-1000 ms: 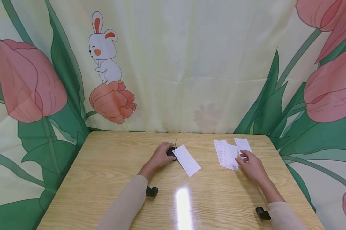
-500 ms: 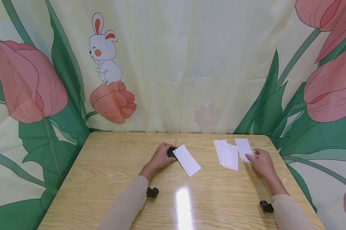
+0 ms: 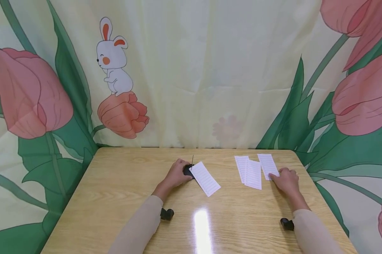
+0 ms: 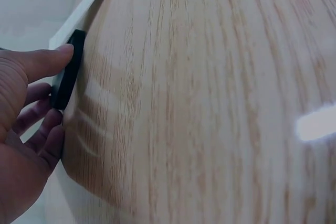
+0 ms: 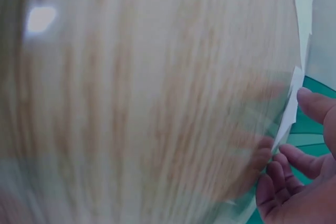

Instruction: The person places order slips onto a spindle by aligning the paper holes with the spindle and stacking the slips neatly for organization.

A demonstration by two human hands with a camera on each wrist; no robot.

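In the head view my left hand [image 3: 177,174] grips the edge of a black disc-shaped base [image 3: 188,170] that carries a thin upright receipt spike [image 3: 192,161]. One printed paper slip [image 3: 205,179] lies slantwise at the spike, its upper corner against it; whether it is pierced is unclear. The left wrist view shows thumb and fingers round the black base [image 4: 69,72]. My right hand [image 3: 286,180] is at the lower end of the rightmost paper slip [image 3: 267,165], thumb touching it. In the right wrist view a gap separates thumb and forefinger beside the slip [image 5: 289,106].
Left of the rightmost slip lie two overlapping printed slips [image 3: 241,167] on the wooden table [image 3: 121,197]. Behind the table's far edge hangs a floral curtain [image 3: 178,70]. Black wrist cameras [image 3: 167,214] sit at both sleeves.
My right hand moved right from the overlapping slips to the rightmost slip, and its fingers drew in at the lower end. My left hand stayed on the base.
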